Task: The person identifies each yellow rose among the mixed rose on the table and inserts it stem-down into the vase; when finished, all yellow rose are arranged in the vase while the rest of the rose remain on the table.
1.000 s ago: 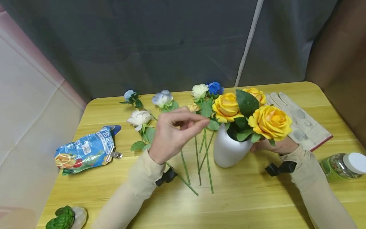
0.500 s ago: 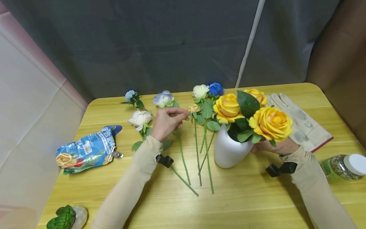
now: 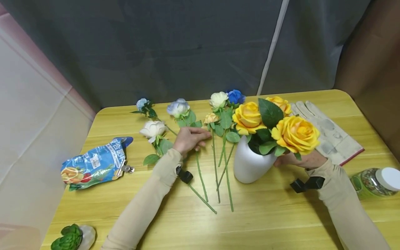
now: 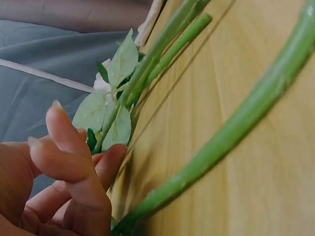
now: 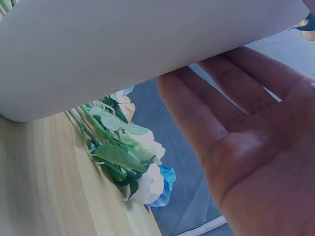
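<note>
In the head view my left hand (image 3: 190, 139) reaches among the artificial flowers lying on the table. Its thumb and fingers pinch the stem of a small yellow rose (image 3: 211, 118), just below the bloom. Close up in the left wrist view, fingertips meet beside a leafy green stem (image 4: 129, 91). My right hand (image 5: 246, 128) rests against the side of a white vase (image 5: 142, 44), fingers fairly straight, their tips hidden behind it. Large yellow roses (image 3: 295, 134) with dark leaves stand in this vase, which is upright on the table.
White, pale blue and blue flowers (image 3: 235, 97) lie around the left hand, stems toward the front. A blue snack bag (image 3: 93, 163) with a metal clip lies left. Gloves (image 3: 331, 135) and a white-lidded jar (image 3: 372, 182) are right. A small succulent (image 3: 67, 238) sits front left.
My left hand has come down and away from beside the vase, passing the small yellow rose's bloom, to its stem. The right hand and the vase have stayed in place.
</note>
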A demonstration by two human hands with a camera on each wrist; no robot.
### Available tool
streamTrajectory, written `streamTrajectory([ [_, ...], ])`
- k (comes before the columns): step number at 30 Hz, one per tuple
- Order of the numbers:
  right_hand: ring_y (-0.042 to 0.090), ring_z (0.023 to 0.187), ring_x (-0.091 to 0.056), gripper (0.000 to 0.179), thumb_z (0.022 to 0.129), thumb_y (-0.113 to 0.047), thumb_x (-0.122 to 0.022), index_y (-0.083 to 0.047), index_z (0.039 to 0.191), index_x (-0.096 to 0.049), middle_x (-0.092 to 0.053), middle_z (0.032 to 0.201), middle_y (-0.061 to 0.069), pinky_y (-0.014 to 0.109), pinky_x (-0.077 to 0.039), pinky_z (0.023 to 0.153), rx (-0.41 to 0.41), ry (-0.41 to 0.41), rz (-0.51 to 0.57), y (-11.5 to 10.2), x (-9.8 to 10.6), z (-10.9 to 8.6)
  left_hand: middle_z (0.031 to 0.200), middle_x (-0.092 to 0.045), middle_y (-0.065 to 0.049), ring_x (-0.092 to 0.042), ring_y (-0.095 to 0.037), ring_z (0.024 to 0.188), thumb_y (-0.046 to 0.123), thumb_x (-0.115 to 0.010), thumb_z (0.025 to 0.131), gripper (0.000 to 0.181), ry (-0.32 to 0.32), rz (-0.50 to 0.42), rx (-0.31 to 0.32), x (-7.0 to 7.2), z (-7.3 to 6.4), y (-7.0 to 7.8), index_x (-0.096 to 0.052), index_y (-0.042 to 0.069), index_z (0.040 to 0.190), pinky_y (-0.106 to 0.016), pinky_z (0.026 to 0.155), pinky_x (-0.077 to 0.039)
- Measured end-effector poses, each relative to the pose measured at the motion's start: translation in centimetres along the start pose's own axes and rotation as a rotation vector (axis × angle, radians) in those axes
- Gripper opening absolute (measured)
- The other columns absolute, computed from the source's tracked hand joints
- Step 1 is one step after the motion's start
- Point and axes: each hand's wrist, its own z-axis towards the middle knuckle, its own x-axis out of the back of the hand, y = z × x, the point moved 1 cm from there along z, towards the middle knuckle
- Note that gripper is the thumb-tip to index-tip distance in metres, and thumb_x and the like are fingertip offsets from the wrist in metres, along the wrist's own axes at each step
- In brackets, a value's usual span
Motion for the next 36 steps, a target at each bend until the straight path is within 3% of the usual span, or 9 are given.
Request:
streamTrajectory([
  [8, 0.002, 0.122, -0.051, 0.089, 0.063, 0.008, -0.086, -0.021, 0.140, -0.053, -0.058, 0.130, -0.012, 0.012, -0.035, 0.107, -0.004, -0.025, -0.022, -0.3, 0.1, 0.0, 0.100, -0.079, -0.016, -0.058, -0.004, 0.050, 0.009, -0.071, 0.097, 0.023, -0.050, -0.081, 0.039, -0.9, 0.3, -0.2, -0.073, -0.006, 0.115, -0.017, 0.043, -0.041],
  [14, -0.001, 0.128, -0.045, 0.093, 0.067, 0.001, -0.089, -0.024, 0.145, -0.047, -0.053, 0.137, -0.016, 0.009, -0.030, 0.110, -0.020, -0.036, -0.066, -0.5, 0.2, 0.1, 0.093, -0.078, -0.012, -0.048, -0.002, 0.048, 0.005, -0.070, 0.097, 0.020, -0.035, -0.143, 0.049, -1.0, 0.4, -0.4, -0.074, -0.007, 0.113, -0.016, 0.042, -0.037],
  [21, -0.001, 0.127, -0.046, 0.091, 0.066, 0.001, -0.091, -0.029, 0.142, -0.049, -0.054, 0.134, -0.016, 0.009, -0.030, 0.109, -0.010, -0.029, -0.049, -0.5, 0.1, -0.1, 0.101, -0.079, -0.012, -0.045, -0.001, 0.047, 0.007, -0.072, 0.096, 0.024, -0.027, -0.179, 0.053, -0.5, 0.0, 0.2, -0.073, -0.006, 0.116, -0.016, 0.042, -0.035],
  [28, -0.002, 0.123, -0.048, 0.089, 0.064, 0.005, -0.089, -0.030, 0.137, -0.051, -0.056, 0.129, -0.016, 0.008, -0.032, 0.107, -0.040, -0.020, -0.050, -0.4, 0.1, 0.1, 0.108, -0.077, -0.018, -0.042, -0.002, 0.045, 0.013, -0.075, 0.095, 0.024, 0.003, -0.198, -0.047, 0.5, -1.0, 2.3, -0.074, -0.003, 0.112, -0.019, 0.042, -0.030],
  [32, -0.001, 0.122, -0.050, 0.089, 0.063, 0.004, -0.090, -0.030, 0.136, -0.053, -0.057, 0.128, -0.016, 0.009, -0.033, 0.106, -0.017, -0.015, -0.031, -0.4, 0.1, 0.1, 0.101, -0.079, -0.010, -0.042, -0.003, 0.043, 0.016, -0.074, 0.096, 0.022, 0.019, -0.187, -0.126, 1.0, -2.3, 3.9, -0.075, 0.000, 0.112, -0.021, 0.041, -0.028],
  [36, -0.001, 0.124, -0.048, 0.091, 0.064, 0.003, -0.090, -0.028, 0.139, -0.050, -0.055, 0.132, -0.016, 0.009, -0.031, 0.108, -0.031, -0.019, -0.039, -0.3, 0.0, 0.0, 0.090, -0.080, -0.002, -0.044, -0.002, 0.041, 0.013, -0.073, 0.097, 0.013, 0.046, -0.264, -0.235, 1.2, -3.9, 5.7, -0.076, 0.004, 0.105, -0.019, 0.039, -0.028],
])
